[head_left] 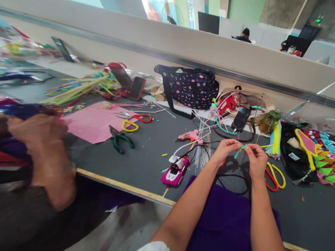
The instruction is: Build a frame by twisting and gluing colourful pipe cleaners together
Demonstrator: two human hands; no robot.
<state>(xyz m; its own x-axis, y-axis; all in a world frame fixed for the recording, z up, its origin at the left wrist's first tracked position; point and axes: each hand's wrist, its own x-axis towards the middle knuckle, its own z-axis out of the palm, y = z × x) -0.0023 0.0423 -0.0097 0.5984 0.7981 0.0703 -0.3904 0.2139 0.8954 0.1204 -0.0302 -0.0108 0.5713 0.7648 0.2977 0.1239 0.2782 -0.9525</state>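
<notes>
My left hand (225, 149) and my right hand (255, 161) are held close together above the dark table (146, 153), fingers pinched. Between them runs a teal pipe cleaner (238, 151) with a thin yellow-green strand (265, 146) sticking out to the right. Each hand pinches one end of this piece. Under my forearms lies a purple cloth (222, 216). A pink glue gun (190, 136) and a pink car-shaped gadget (175, 173) with a white cable lie just left of my left hand. Red and yellow scissors (275, 177) rest right of my right hand.
Another person's blurred hands (44, 153) work at the left edge. Green pliers (120, 141), scissors (136, 120), pink paper (91, 122), a dotted bag (191, 87), a phone (240, 118), a green jar (270, 121) and piles of colourful craft pieces (319, 150) lie around.
</notes>
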